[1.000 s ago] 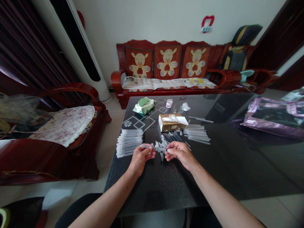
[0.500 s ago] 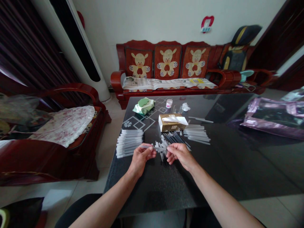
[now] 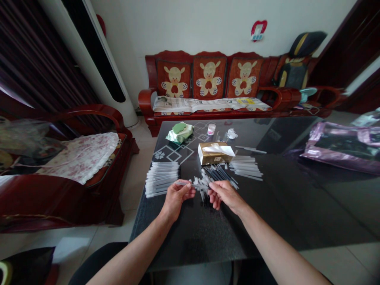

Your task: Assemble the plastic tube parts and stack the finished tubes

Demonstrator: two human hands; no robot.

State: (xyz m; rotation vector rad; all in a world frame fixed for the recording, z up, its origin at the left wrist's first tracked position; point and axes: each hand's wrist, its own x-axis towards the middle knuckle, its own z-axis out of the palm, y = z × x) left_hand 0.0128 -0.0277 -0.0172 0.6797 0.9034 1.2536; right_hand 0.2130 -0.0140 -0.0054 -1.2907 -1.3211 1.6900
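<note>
Currently, the left hand [image 3: 179, 194] grasps a slim translucent tube [image 3: 181, 183] between thumb and fingers. The tube lies across the palm side of the fingertips, roughly level, its left end showing just above the thumb and its other end running toward the right hand [image 3: 224, 194]. Right hand: thumb and forefinger closed in a pinch at the tube's right end, remaining fingers curled below; detail of that end too small to make out. Both hands are above the near part of the dark worktop [image 3: 208, 237], a short gap between them, bridged by the tube.

Surroundings: a loose heap of small whitish pieces [image 3: 203, 195] lies behind and beneath the tube, between the hands. Just beyond the right hand, a fanned bundle of thin dark rods [image 3: 221, 174]. Just beside the left hand, on its left, a row of pale sticks [image 3: 162, 177], stacked side by side. Right of the rods, a smaller group of pale tubes [image 3: 246, 168]. Behind the rods stands a gold tissue box [image 3: 210, 159], a white sheet protruding from its top. Farther back: green wipes pack [image 3: 180, 133], small cup [image 3: 211, 129], crumpled tissue [image 3: 232, 133].
</note>
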